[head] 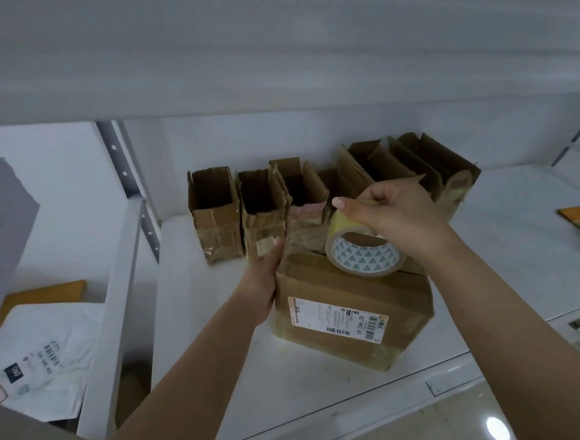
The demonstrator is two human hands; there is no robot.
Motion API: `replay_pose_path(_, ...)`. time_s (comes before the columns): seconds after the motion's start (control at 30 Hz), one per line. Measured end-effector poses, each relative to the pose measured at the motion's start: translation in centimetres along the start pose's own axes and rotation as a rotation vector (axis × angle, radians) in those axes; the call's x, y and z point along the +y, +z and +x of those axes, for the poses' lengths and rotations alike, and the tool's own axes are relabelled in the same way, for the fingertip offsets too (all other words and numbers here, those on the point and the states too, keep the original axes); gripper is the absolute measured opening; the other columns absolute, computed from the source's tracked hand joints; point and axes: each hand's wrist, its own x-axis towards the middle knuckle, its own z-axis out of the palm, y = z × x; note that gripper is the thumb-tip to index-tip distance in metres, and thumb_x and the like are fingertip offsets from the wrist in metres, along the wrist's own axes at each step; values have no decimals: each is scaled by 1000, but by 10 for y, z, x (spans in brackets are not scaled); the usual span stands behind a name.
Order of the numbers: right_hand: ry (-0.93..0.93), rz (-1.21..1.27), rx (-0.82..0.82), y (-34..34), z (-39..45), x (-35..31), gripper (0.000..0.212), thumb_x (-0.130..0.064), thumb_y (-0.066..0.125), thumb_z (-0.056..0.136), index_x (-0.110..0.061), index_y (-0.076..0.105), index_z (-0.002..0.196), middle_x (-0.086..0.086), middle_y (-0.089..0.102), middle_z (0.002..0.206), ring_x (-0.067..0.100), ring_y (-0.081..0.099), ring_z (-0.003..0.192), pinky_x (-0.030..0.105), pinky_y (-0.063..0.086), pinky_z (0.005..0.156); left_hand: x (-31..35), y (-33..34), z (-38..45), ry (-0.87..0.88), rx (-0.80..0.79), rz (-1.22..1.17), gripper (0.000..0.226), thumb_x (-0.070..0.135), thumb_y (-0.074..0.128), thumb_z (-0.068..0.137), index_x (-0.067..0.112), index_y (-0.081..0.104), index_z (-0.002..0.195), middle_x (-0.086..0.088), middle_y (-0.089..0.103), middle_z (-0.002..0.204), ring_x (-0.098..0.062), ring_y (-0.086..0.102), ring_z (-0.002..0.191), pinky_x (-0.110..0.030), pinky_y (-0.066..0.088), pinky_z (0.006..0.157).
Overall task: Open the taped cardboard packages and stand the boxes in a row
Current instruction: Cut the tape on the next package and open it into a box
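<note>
Cardboard package [350, 313] is lying on the shelf [205, 334], long axis left-right; the left hand [264, 276] is bracing its left end with straight fingers, while the right hand [388, 213] above is pinching tape off the roll [365, 256] atop it.

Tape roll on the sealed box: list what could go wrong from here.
1. The tape roll sits near the back edge of the sealed box; as the right hand pulls the pinched strip, the roll could slide off.
2. The opened boxes stand close behind; a sliding roll or a tug could knock them over.
3. Only the left hand steadies the box on the shelf, so it might shift.
</note>
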Motion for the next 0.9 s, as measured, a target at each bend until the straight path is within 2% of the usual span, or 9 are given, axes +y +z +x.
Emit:
replay_pose_path(0.17, 19, 53, 25, 4, -3, 2, 40, -49, 71, 82, -9, 71, 82, 2, 69, 75, 8, 63, 72, 26, 48, 70, -4, 6, -2, -164, -3, -154, 44, 51, 49, 96, 13, 72, 101, -12, 76, 94, -26, 74, 78, -37, 54, 69)
replay_pose_path(0.33, 40, 96, -3, 6, -2, 1, 42, -48, 72, 82, -7, 70, 83, 0, 70, 74, 8, 64, 71, 33, 53, 78, -14, 10, -4, -206, 74, -85, 42, 30, 39, 104, 10, 69, 82, -7, 73, 69, -22, 70, 61, -36, 54, 66)
replay_pose_path(0.43, 36, 78, -10, 6, -2, 0, 42, -49, 72, 81, -8, 70, 84, 1, 70, 78, 11, 65, 76, 36, 54, 80, -11, 5, -5, -176, 94, 68, 37, 22, 40, 103, 8, 69, 85, -14, 73, 93, -24, 66, 78, -36, 51, 81)
replay_pose_path(0.5, 35, 53, -28, 6, -2, 0, 43, -51, 71, 81, -8, 70, 84, 2, 69, 78, 12, 65, 76, 36, 52, 80, -2, -2, -8, -95, 152, 264, 31, 27, 46, 102, 7, 67, 112, -11, 64, 121, -26, 58, 105, -37, 41, 96)
replay_pose_path(0.57, 19, 16, -44, 5, -1, -1, 47, -53, 69, 82, -6, 71, 84, 5, 69, 77, 14, 65, 74, 35, 51, 77, 17, -5, -16, 24, 193, 339, 42, 38, 42, 103, 13, 55, 134, -1, 54, 130, -26, 47, 127, -41, 33, 106)
replay_pose_path(0.6, 9, -2, -46, 5, -1, -1, 48, -54, 69, 82, -5, 71, 84, 7, 69, 77, 15, 65, 73, 34, 51, 75, 27, -4, -19, 104, 164, 319, 43, 44, 37, 104, 19, 54, 134, 3, 54, 130, -20, 47, 128, -39, 32, 107)
replay_pose_path(0.7, -20, -33, -61, 4, -1, -4, 50, -55, 65, 85, -5, 71, 82, 7, 66, 71, 16, 63, 68, 33, 49, 71, 52, 13, -39, 334, -9, 353, 41, 55, 21, 102, 37, 57, 112, 22, 57, 108, 12, 53, 100, -23, 37, 97)
replay_pose_path(0.8, -34, -47, -70, 1, -2, -5, 52, -57, 60, 88, -6, 68, 77, 3, 63, 62, 14, 63, 61, 28, 49, 66, 54, 31, -42, 436, -150, 571, 62, 74, 10, 90, 44, 43, 134, 14, 48, 140, -4, 41, 131, -29, 25, 111)
replay_pose_path(0.9, 21, 82, -92, -5, -3, 3, 55, -56, 59, 88, -3, 68, 78, 4, 64, 58, 10, 62, 54, 26, 49, 67, 51, 36, -37, 452, -199, 658, 71, 76, 5, 84, 44, 41, 137, 4, 42, 148, -12, 35, 138, -24, 23, 110)
